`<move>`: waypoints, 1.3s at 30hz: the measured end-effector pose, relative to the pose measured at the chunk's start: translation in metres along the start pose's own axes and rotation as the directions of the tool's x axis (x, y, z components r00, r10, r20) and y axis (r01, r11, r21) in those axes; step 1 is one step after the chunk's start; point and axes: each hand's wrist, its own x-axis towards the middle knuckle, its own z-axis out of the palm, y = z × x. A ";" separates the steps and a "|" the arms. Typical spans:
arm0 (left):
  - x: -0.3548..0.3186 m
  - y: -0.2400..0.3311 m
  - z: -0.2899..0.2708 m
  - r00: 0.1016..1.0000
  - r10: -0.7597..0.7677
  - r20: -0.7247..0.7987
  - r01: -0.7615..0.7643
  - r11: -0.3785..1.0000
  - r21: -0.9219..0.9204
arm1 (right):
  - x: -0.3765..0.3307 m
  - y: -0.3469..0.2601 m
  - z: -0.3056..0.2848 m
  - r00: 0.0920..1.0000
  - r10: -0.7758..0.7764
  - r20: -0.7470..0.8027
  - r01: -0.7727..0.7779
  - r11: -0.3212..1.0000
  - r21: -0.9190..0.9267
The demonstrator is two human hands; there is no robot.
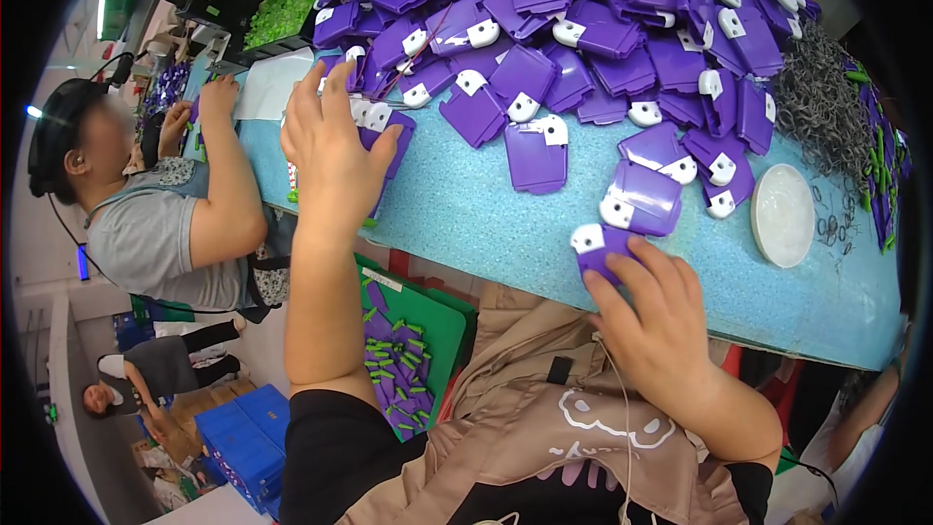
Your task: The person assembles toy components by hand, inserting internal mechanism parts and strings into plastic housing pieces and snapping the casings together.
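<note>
My right hand (651, 316) pinches a flat purple plastic piece with a white corner (591, 261) between thumb and fingers, at the near edge of the light blue table (457, 204). My left hand (335, 156) is raised over the table's left part, its fingers stretched out and the thumb apart. Purple pieces with white corners (397, 124) show beside and behind it; the hand partly hides them. Just beyond my right hand lies another such purple piece (646, 196), and a single one (536, 160) sits nearer the middle.
A big heap of purple pieces (603, 39) covers the far side. At right are a white oval dish (782, 214) and tangled dark loops (821, 97). Far left stands a tray of green parts (287, 5). Below the edge is a green crate (465, 316). A co-worker (146, 224) works at left.
</note>
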 end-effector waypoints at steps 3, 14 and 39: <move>-0.007 0.034 0.000 0.993 0.059 -0.099 -0.078 0.976 -0.204 | -0.009 0.007 0.002 0.994 -0.055 -0.093 0.063 0.994 0.088; -0.084 0.159 -0.002 0.837 0.486 0.251 0.398 -0.226 -0.889 | -0.031 0.008 -0.022 0.744 0.579 0.333 -0.139 -0.354 0.925; -0.079 0.166 -0.025 0.589 0.470 0.657 0.807 -0.309 -0.503 | -0.187 0.300 -0.115 0.479 0.699 -0.531 -0.873 0.444 -0.202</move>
